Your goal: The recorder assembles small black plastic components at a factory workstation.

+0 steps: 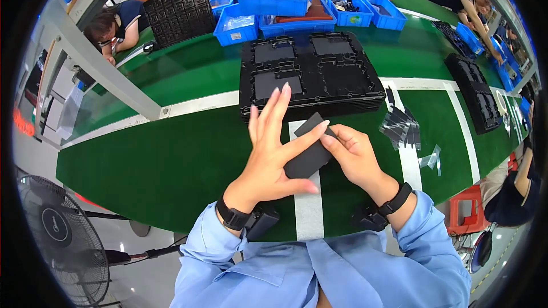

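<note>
A flat, dark rectangular panel (308, 161) is tilted above the green work surface, in front of my body. My right hand (359, 157) pinches its upper right edge between thumb and fingers. My left hand (264, 162) has its fingers spread wide, with the index finger lying across the panel close to my right thumb. Part of the panel is hidden behind that finger. Just beyond my hands lies a stack of black molded trays (311, 106). Dark flat panels fill several pockets of the top tray; the front right pocket looks different, and its contents are hard to make out.
Blue bins (274, 1) with parts stand behind the trays. Black strips (401, 126) and clear film scraps (432, 159) lie right of my hands. Another black tray stack (474, 92) sits farther right. A metal post (108, 60) rises at left. Other people work around the table.
</note>
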Demonstrator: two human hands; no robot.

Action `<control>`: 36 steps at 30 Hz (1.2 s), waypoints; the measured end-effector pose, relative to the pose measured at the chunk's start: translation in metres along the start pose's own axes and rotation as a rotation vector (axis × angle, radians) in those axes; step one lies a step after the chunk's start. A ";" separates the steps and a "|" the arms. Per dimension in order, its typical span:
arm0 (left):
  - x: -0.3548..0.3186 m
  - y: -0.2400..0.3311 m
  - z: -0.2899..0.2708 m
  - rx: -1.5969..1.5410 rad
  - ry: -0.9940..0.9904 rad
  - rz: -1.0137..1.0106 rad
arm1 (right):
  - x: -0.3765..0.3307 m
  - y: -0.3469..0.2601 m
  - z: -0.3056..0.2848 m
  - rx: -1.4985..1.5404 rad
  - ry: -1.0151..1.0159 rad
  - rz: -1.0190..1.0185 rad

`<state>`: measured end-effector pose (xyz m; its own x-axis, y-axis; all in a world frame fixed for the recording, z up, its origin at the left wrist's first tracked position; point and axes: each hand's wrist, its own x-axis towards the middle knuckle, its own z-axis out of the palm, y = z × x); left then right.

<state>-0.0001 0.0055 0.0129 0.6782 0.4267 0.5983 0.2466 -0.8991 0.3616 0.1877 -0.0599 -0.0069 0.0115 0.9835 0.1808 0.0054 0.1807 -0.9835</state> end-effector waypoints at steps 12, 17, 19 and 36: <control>-0.012 0.004 0.000 -1.057 0.168 -0.346 | -0.005 0.000 0.002 0.610 -0.495 0.513; -0.005 -0.002 -0.002 -0.627 0.216 -0.369 | 0.006 -0.010 -0.027 0.110 -0.060 -0.047; -0.003 -0.002 -0.003 -0.527 0.145 -0.388 | 0.000 -0.013 -0.027 -0.187 -0.037 -0.040; -0.007 -0.030 0.006 0.021 0.565 -0.284 | 0.024 -0.004 -0.039 0.062 0.570 -0.206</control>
<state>-0.0082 0.0293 -0.0063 0.1152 0.6294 0.7685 0.3802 -0.7426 0.5513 0.2274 -0.0378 0.0018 0.5500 0.7697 0.3241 0.0061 0.3844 -0.9232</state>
